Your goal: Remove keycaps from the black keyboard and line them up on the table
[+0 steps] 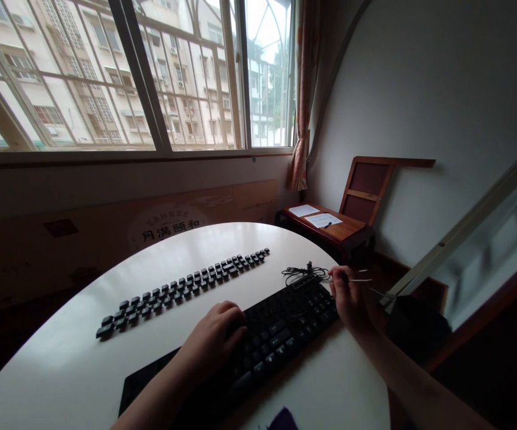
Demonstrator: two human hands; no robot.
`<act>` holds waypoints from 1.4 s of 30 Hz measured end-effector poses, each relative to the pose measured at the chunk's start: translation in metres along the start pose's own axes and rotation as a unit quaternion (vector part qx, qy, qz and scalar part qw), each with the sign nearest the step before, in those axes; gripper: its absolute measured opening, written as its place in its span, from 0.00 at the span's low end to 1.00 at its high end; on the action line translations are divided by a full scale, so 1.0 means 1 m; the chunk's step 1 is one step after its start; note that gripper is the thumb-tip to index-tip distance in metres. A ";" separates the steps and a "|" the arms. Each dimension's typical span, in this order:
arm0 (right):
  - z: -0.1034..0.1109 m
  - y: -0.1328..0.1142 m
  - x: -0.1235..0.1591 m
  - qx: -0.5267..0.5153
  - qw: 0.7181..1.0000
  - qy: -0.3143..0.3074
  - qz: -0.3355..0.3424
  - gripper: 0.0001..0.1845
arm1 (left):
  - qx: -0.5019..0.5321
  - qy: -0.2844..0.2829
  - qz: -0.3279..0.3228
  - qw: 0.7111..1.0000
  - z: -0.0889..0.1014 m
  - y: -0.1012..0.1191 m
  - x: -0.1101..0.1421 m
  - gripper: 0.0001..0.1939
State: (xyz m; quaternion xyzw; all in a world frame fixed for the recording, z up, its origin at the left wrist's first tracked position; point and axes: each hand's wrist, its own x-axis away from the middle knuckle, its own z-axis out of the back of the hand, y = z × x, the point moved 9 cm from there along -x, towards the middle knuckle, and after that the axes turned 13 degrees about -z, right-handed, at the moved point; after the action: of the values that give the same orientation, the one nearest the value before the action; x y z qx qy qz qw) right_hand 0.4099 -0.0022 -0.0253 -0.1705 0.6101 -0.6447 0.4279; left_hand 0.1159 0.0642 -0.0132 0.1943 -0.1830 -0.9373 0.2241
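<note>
A black keyboard [280, 340] lies at a slant on the white round table, with keys in place on its right part. My left hand [220, 331] rests on the keyboard's middle, fingers bent over it and thumb apart from the forefinger; its fingertips are partly hidden. Above the keyboard's right end, my right hand [346, 292] is closed on a wire keycap puller [359, 280], whose thin metal prongs point right. A small dark piece shows at those fingers; I cannot tell whether it is the puller's handle or a keycap. Loose black keycaps [186, 289] stand in slanting rows behind the keyboard.
A coiled black cable [303, 273] lies behind the keyboard's right end. A purple cloth [284, 420] is at the front of the table [65, 352]. Beyond stands a wooden chair [366, 191] with papers [324, 220] and a pen near it. A barred window fills the back.
</note>
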 end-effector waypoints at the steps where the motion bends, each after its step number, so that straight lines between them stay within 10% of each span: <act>1: 0.001 -0.010 0.004 0.001 1.000 0.005 0.024 0.13 | -0.007 0.014 -0.003 1.000 0.003 0.002 0.000 0.08; 9: -0.084 -0.102 0.058 0.057 0.929 -0.296 0.216 0.08 | 0.002 0.108 -0.006 0.994 0.026 0.016 0.004 0.13; 14: -0.135 -0.149 0.091 0.067 0.854 -0.338 0.390 0.08 | 0.036 0.120 -0.041 0.991 0.032 0.026 0.006 0.15; 18: -0.160 -0.149 0.088 0.012 0.860 -0.332 0.388 0.08 | 0.050 0.166 -0.003 0.985 0.037 0.017 0.011 0.17; 28: -0.153 -0.118 0.065 -0.058 0.893 -0.337 0.292 0.09 | 0.087 0.170 0.055 0.980 0.030 -0.001 0.013 0.16; 42: -0.152 -0.125 0.068 -0.084 0.870 -0.381 0.300 0.10 | 0.099 0.141 0.077 0.982 0.026 -0.010 0.009 0.18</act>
State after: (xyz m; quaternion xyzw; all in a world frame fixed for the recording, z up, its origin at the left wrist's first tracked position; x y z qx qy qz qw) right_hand 0.2153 0.0296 0.0413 -0.2469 0.4736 -0.3163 0.7840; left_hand 0.0935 0.0747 0.0028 0.3309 -0.2559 -0.8577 0.2989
